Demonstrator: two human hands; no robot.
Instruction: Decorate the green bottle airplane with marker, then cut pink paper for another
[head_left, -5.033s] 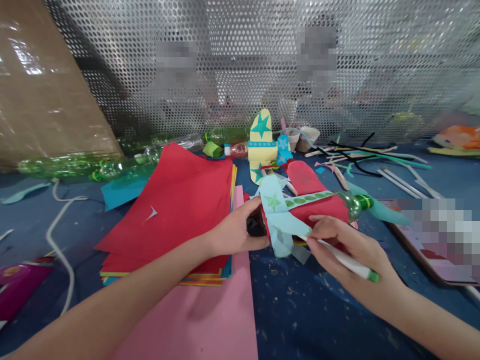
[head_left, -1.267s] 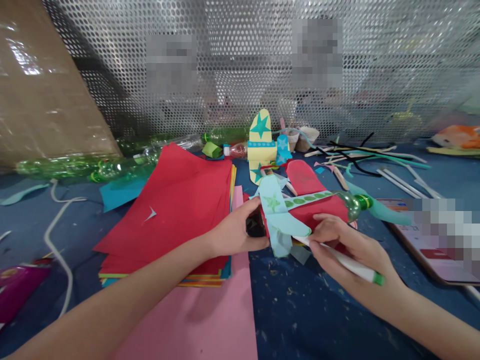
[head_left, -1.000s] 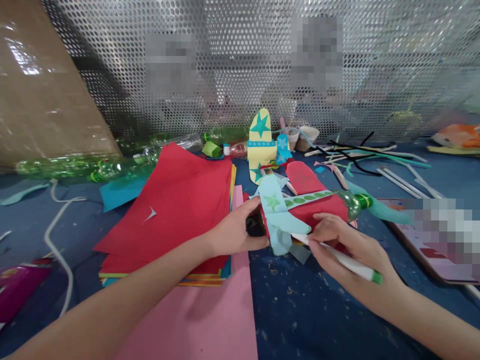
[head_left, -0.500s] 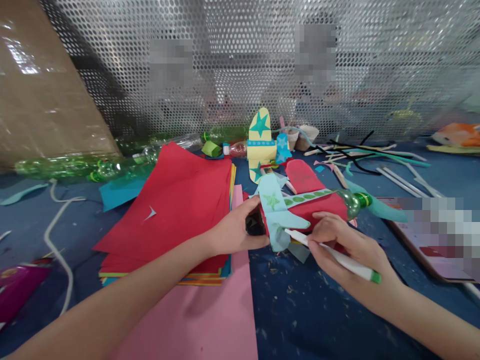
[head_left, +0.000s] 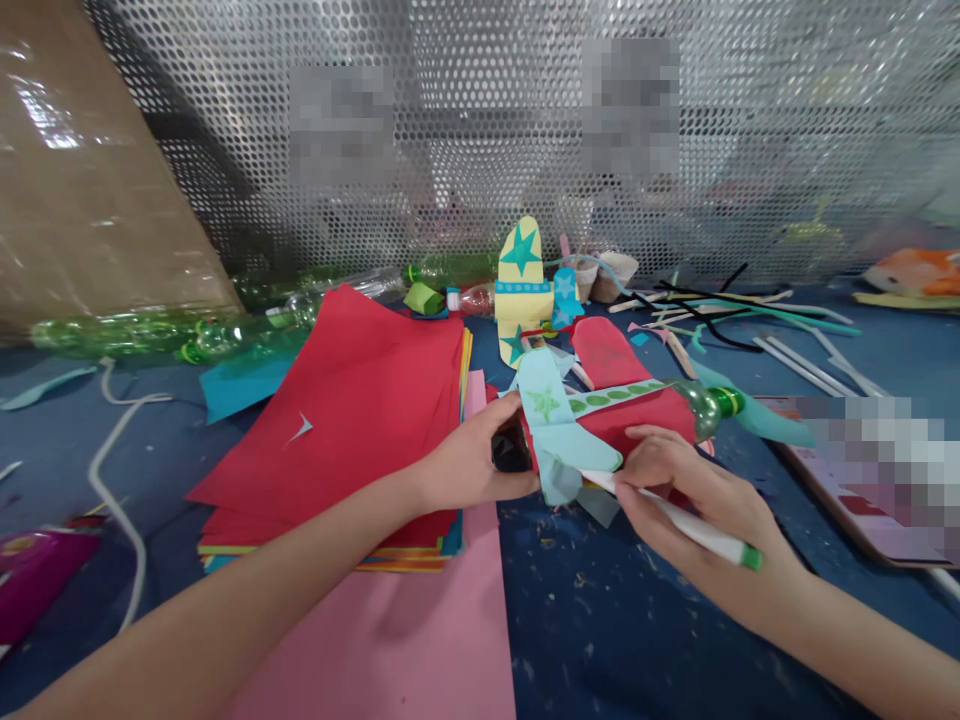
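A plastic bottle wrapped in red paper (head_left: 656,412) lies sideways, its clear neck and green cap pointing right. Along it runs a pale strip with green dots (head_left: 616,398). Light blue paper pieces (head_left: 551,388) with a drawn green star stand at its left end. My left hand (head_left: 480,455) grips that end, thumb and fingers on either side of the dark opening. Between the fingers of my right hand (head_left: 686,490) is a white marker (head_left: 705,532) with a green end. The marker's tip meets the lower edge of the blue paper; exact contact is hidden.
Left of the bottle lies a stack of coloured paper (head_left: 360,400), red on top, over a pink sheet (head_left: 420,640). Behind stand a yellow paper piece with stars (head_left: 520,262) and green bottles (head_left: 120,333). Pipe cleaners (head_left: 720,305) and a phone (head_left: 847,490) are at right.
The marker's tip has shifted slightly right and down along the blue paper. The blue flap beside it sits a little differently. My left hand has stayed in place.
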